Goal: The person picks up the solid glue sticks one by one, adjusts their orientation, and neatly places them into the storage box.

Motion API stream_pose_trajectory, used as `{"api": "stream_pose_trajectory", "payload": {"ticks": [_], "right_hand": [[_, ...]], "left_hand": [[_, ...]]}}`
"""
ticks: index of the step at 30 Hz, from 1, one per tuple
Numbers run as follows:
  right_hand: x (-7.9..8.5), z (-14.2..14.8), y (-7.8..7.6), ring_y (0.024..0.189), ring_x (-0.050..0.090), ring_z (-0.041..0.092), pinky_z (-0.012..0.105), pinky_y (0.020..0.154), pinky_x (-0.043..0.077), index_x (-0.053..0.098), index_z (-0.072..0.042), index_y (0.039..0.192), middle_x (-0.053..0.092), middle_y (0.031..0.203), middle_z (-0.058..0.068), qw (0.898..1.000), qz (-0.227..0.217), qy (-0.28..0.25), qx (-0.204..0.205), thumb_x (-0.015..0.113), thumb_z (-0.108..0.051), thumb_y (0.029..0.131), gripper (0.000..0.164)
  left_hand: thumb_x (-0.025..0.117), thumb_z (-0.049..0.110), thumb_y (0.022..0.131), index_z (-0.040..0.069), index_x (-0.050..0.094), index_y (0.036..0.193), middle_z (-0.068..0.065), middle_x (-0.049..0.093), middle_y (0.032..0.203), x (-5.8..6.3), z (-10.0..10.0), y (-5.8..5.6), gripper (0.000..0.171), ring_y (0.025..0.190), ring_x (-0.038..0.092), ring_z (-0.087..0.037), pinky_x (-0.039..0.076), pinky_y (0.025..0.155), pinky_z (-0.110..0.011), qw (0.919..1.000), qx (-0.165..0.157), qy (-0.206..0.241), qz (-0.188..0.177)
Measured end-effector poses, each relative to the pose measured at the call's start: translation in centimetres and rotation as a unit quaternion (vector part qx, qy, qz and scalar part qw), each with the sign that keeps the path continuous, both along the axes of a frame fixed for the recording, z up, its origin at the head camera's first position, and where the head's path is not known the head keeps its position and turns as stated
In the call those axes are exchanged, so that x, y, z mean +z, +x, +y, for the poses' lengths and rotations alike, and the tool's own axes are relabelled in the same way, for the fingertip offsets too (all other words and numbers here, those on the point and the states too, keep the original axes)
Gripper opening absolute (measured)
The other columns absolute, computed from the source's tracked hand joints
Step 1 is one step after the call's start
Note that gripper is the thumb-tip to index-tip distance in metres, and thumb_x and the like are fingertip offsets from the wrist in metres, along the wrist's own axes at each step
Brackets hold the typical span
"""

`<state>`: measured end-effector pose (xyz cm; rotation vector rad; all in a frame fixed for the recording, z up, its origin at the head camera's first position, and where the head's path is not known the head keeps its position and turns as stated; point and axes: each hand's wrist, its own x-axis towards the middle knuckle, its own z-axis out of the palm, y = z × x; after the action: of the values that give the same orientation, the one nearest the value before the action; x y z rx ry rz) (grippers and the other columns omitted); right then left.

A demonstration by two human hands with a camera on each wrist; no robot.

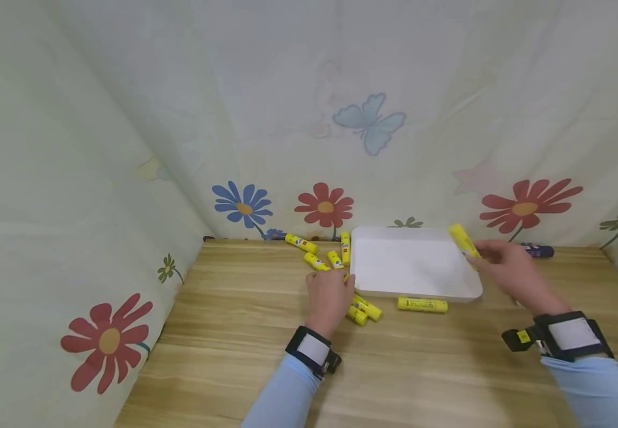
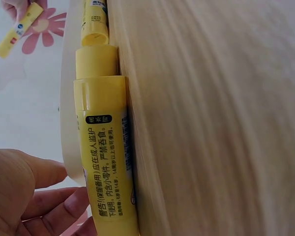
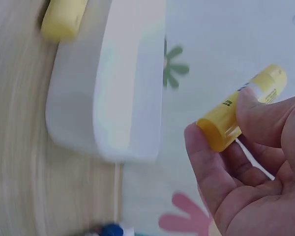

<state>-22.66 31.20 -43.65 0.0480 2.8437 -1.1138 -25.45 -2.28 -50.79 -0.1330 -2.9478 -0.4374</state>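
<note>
My right hand (image 1: 512, 276) holds a yellow glue stick (image 1: 463, 239) raised and tilted above the right end of a white tray (image 1: 416, 261). In the right wrist view, the thumb and fingers pinch the glue stick (image 3: 246, 105). My left hand (image 1: 330, 297) is low over a group of yellow glue sticks left of the tray, fingers half bent. In the left wrist view a printed glue stick (image 2: 105, 157) lies in front of the fingertips, partly covering them. White shows between thumb and fingers there; no held thing is visible.
Another glue stick (image 1: 423, 305) lies along the tray's front edge. Loose ones lie left of it, including one near the curtain (image 1: 301, 244). A dark blue tube (image 1: 539, 250) lies behind my right hand. The wooden table (image 1: 223, 356) meets the flowered curtain at the back.
</note>
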Motion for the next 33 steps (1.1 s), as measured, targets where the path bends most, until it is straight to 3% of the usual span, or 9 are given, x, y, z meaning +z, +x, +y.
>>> {"api": "stream_pose_trajectory", "payload": {"ticks": [4,7,10,15,21,25,33], "right_hand": [[-0.5,-1.1,-0.3,0.109,0.064,0.041,0.04,0.076,0.058,0.043,0.009,0.145,0.058,0.131,0.034,0.999,-0.027,0.003,-0.02,0.05,-0.054,0.101,0.078],[-1.0,-1.9,-0.3,0.096,0.065,0.035,0.03,0.067,0.051,0.048,0.014,0.14,0.063,0.12,0.032,0.998,-0.042,0.039,-0.034,0.055,-0.047,0.101,0.073],[-1.4,-2.8,-0.3,0.081,0.059,0.029,0.029,0.059,0.042,0.057,0.018,0.128,0.065,0.099,0.026,0.995,-0.05,0.074,-0.037,0.059,-0.034,0.099,0.06],[-2.3,-4.3,-0.3,0.062,0.052,0.023,0.03,0.053,0.037,0.069,0.012,0.096,0.058,0.069,0.012,0.991,-0.04,0.113,-0.051,0.057,-0.021,0.095,0.035],[-3.4,-5.4,-0.7,0.065,0.056,0.028,0.032,0.055,0.041,0.064,0.014,0.095,0.06,0.077,0.019,0.985,-0.065,0.15,-0.053,0.06,-0.016,0.091,0.031],[-4.1,-5.7,-0.8,0.065,0.056,0.029,0.033,0.057,0.041,0.065,0.012,0.09,0.06,0.073,0.017,0.982,-0.061,0.176,-0.045,0.062,-0.017,0.089,0.029],[-4.3,-5.9,-1.3,0.07,0.056,0.031,0.034,0.059,0.041,0.063,0.011,0.094,0.061,0.08,0.02,0.982,-0.069,0.168,-0.054,0.064,-0.017,0.09,0.029]], "left_hand": [[0.065,0.044,0.097,0.021,0.079,0.089,0.008,0.051,0.052,-0.1,0.2,-0.3,0.028,0.069,0.057,-0.016,0.046,0.096,-0.048,0.9999,0.0,-0.009,0.01],[0.065,0.043,0.097,0.021,0.079,0.09,0.007,0.051,0.052,-0.1,0.4,-0.3,0.028,0.07,0.056,-0.017,0.044,0.095,-0.047,0.9999,0.004,-0.013,0.008],[0.066,0.043,0.096,0.018,0.079,0.088,0.005,0.051,0.051,0.0,0.7,-0.3,0.029,0.07,0.055,-0.019,0.043,0.096,-0.048,0.9998,0.01,-0.014,0.0],[0.066,0.042,0.096,0.017,0.079,0.088,0.004,0.054,0.054,0.3,1.0,-0.3,0.029,0.074,0.058,-0.021,0.043,0.099,-0.049,0.9993,0.024,-0.023,-0.015],[0.066,0.039,0.097,0.017,0.08,0.091,0.002,0.058,0.058,0.4,1.3,-0.1,0.026,0.073,0.059,-0.021,0.043,0.099,-0.048,0.9986,0.039,-0.024,-0.025],[0.067,0.037,0.097,0.017,0.08,0.091,0.001,0.06,0.059,0.5,1.4,0.0,0.025,0.071,0.059,-0.02,0.043,0.102,-0.048,0.9986,0.043,-0.021,-0.024],[0.066,0.035,0.097,0.017,0.079,0.091,-0.001,0.065,0.064,0.8,1.5,0.2,0.023,0.074,0.062,-0.021,0.043,0.102,-0.048,0.9985,0.043,-0.031,-0.014]]}}
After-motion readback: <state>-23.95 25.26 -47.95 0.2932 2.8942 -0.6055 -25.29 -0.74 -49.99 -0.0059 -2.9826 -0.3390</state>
